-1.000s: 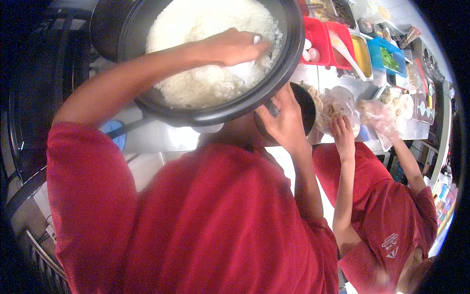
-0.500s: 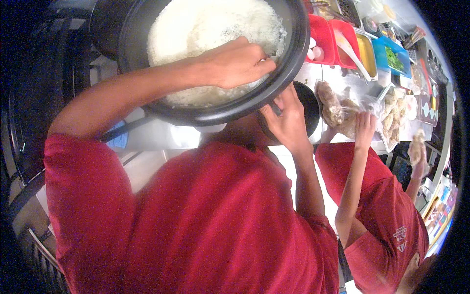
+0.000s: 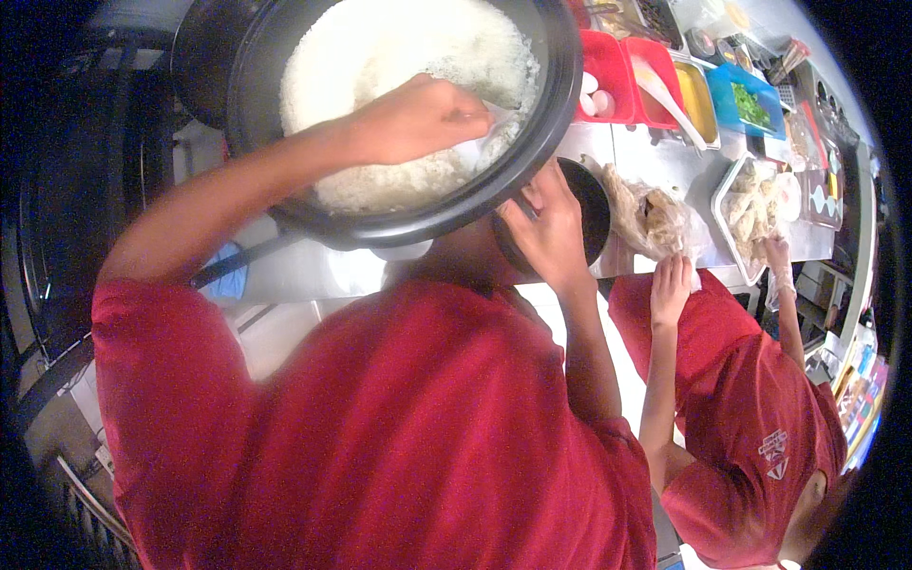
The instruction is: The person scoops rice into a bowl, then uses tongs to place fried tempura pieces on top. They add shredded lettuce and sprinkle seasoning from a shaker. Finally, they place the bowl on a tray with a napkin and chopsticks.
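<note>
A large dark pot (image 3: pixel 560 71) of white rice (image 3: pixel 380 43) fills the upper middle of the view. My left hand (image 3: pixel 423 119) is closed over the rice, gripping a whitish, translucent scoop (image 3: pixel 502 136) whose shape is mostly hidden. Below the pot's right side, my right hand (image 3: pixel 549 228) bends its fingers up against the rim; their tips are out of sight. Just behind that hand stands a black bowl (image 3: pixel 591 214).
On the right, a co-worker in red touches a plastic bag of brownish food (image 3: pixel 655 218) and a white tray (image 3: pixel 724 195) of pale pieces. Beyond are a red container (image 3: pixel 608 62) with white eggs, a blue container (image 3: pixel 731 104) with chopped greens, and a white ladle (image 3: pixel 665 95).
My left hand has shifted slightly left, and more of the whitish scoop shows. The co-worker's nearer hand moved left and down with the bag; the other hand reached the white tray.
</note>
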### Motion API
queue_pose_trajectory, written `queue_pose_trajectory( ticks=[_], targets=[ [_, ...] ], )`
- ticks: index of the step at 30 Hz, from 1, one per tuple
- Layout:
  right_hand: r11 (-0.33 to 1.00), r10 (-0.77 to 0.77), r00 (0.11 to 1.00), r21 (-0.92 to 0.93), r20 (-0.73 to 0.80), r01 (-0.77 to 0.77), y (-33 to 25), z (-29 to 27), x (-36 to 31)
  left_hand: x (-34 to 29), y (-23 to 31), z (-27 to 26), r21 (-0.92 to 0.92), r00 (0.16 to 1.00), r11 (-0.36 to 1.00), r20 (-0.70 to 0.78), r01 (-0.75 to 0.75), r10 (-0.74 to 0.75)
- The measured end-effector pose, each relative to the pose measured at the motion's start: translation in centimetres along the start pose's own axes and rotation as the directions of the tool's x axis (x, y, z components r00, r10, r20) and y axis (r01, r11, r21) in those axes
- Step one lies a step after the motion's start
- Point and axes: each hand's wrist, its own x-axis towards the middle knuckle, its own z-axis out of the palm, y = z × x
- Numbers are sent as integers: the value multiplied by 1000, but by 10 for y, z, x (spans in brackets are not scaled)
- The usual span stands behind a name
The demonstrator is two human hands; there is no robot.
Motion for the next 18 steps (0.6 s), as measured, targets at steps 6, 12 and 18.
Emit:
queue_pose_trajectory(
  ticks=[6,12,18],
  targets=[
    [999,-50,997,-17,-65,49,24,2,-2,23,1,-7,91,980,996,196,-1,-17],
    [998,-58,998,-2,-34,58,17,-9,9,21,-3,4,29,989,995,117,92,-95],
    [998,-64,997,-2,-48,64,27,-16,17,20,-13,0,-227,976,956,156,187,-154]
  ],
)
